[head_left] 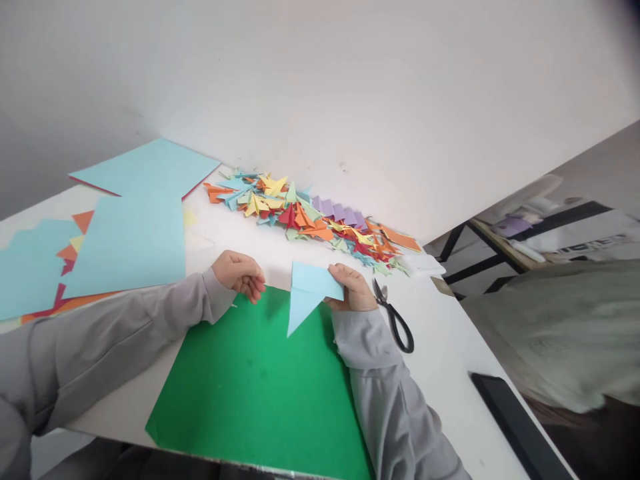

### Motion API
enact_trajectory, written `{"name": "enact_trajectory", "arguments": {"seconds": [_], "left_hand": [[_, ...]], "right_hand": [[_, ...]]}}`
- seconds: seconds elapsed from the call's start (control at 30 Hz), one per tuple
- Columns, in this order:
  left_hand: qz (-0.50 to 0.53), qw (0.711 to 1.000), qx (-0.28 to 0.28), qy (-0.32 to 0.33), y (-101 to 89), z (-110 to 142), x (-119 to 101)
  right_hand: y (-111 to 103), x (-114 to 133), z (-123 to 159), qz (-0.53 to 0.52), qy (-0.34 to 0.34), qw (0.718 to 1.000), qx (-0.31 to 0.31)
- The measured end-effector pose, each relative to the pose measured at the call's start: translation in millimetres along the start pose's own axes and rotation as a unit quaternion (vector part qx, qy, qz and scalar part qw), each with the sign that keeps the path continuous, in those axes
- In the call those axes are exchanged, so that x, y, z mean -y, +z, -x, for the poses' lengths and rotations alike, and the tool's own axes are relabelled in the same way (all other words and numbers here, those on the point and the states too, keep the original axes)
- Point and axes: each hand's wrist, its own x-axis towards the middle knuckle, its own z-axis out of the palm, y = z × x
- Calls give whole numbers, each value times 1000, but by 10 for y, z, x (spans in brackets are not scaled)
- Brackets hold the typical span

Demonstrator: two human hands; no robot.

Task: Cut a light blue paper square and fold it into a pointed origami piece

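My right hand (354,288) pinches a light blue piece of paper (309,283) at its right edge, thumb on top. The paper is partly folded, with a long point hanging down to the left, and it is held above a green board (250,387). To the left of the paper, my left hand (240,275) hovers over the far edge of the board. Its fingers are curled in loosely and nothing shows in them. Scissors with black handles (396,320) lie beside my right wrist.
Small folded paper planes (300,217) in many colours are heaped along the wall. Light blue sheets (135,247) lie on the left, over orange and red paper scraps. A dark flat device (517,420) rests at the table's right edge. Beyond it is a grey-green cloth (560,327).
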Motion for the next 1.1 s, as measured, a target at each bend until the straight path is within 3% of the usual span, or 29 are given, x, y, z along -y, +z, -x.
{"name": "enact_trajectory", "arguments": {"seconds": [0.13,0.2,0.37,0.5,0.83,1.1], "left_hand": [[21,999,23,-36,17,-17,-2],[-9,1000,-6,13,39,-4,25],[-133,989,-22,55,19,8,94],[-181,980,-24,80,-16,-18,129],[-230,962,-65,133,7,-9,161],[-184,973,-84,110,-2,-17,139]], "right_hand": [[111,-102,9,9,-13,1000,17],[192,-196,17,44,-42,998,26],[293,-288,81,144,-86,984,61],[354,-239,162,204,-68,971,105],[321,-235,110,177,-8,978,108],[215,-160,77,154,-9,976,155]]}}
